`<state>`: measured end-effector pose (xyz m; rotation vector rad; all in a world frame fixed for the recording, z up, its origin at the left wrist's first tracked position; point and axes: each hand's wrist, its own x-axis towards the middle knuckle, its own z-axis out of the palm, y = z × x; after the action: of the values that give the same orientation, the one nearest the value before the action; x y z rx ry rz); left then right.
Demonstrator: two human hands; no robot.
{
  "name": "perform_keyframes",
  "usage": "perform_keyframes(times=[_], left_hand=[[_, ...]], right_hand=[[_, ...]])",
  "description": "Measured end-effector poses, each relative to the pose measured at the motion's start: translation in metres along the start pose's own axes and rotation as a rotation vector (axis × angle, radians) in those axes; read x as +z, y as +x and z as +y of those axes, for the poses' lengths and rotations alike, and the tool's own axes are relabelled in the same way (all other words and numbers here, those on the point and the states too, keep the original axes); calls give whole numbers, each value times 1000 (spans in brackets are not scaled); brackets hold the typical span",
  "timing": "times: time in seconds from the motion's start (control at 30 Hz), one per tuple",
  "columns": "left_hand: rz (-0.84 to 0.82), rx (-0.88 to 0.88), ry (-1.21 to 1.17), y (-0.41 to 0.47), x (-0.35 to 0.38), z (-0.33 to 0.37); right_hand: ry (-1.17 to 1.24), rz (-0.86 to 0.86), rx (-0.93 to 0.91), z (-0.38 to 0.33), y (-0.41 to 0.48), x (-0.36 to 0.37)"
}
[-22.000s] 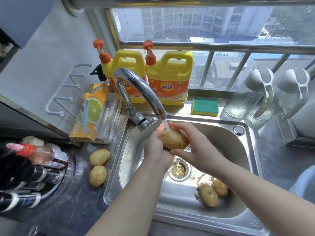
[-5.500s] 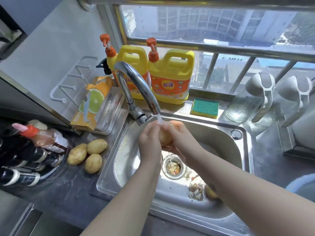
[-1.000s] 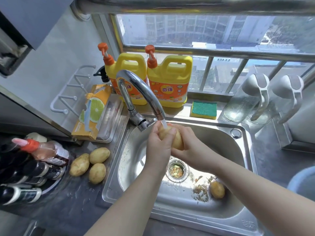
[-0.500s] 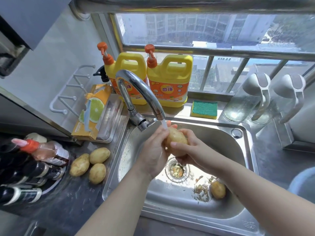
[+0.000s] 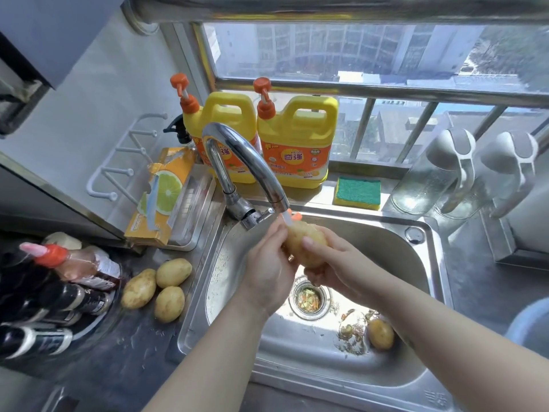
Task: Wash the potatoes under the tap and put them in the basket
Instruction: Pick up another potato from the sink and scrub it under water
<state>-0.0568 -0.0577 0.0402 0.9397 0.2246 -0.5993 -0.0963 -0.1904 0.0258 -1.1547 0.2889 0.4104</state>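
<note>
A yellow-brown potato [image 5: 303,243] is under the running chrome tap [image 5: 246,173], above the steel sink [image 5: 341,379]. My right hand [image 5: 335,263] grips it from below and behind, thumb on top. My left hand [image 5: 267,269] holds its left side. Another potato [image 5: 381,333] lies on the sink floor at the right, beside peel scraps. Three potatoes [image 5: 157,285] lie on the dark counter left of the sink. A pale blue curved rim [image 5: 528,322] shows at the right edge; I cannot tell whether it is the basket.
Two yellow detergent jugs [image 5: 294,141] and a green-yellow sponge [image 5: 356,192] stand on the sill behind the sink. An orange box [image 5: 160,197] leans in a tray at the left. Sauce bottles [image 5: 59,286] crowd the left counter. Two glass jugs [image 5: 439,173] stand at the right.
Both hands keep turning the same potato under the water; the left hand has shifted lower on its left side. Since 22 s ago, one more potato lies on the counter and one fewer in the sink.
</note>
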Motion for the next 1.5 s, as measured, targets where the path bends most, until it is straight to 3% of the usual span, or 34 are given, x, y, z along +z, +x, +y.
perform_keyframes(times=[0.1,0.2,0.37,0.47,0.53,0.6,0.7,0.87,0.93,1.03,1.2,1.33,1.5], left_hand=[[-13,49,148,-2,-1,-5],[82,100,205,4,5,-5],[382,-65,-16,24,13,-6],[349,-273,-108,26,6,0],[323,-321,-163,25,5,4],[277,-272,-177,20,8,5],[177,-64,16,9,9,-3],[5,122,366,3,-5,-14],[62,167,399,7,-5,-15],[245,157,337,16,1,-15],[458,-59,23,26,2,-7],[411,-160,-131,26,-4,-3],[223,15,126,13,-7,-13]], right_hand=[[33,3,35,1,0,0],[-3,-17,24,1,-2,-1],[-170,-4,-47,5,-2,-3],[-258,-5,-85,7,-3,-5],[-250,-10,-92,8,-3,-5],[-135,4,-73,10,-1,-3],[83,19,-9,6,2,1],[54,-12,160,-6,0,7],[-45,7,166,-8,-2,11],[-232,9,12,-8,-4,17],[-681,32,-59,0,-6,16],[-736,2,-181,9,-6,13],[-590,89,-178,7,6,15]])
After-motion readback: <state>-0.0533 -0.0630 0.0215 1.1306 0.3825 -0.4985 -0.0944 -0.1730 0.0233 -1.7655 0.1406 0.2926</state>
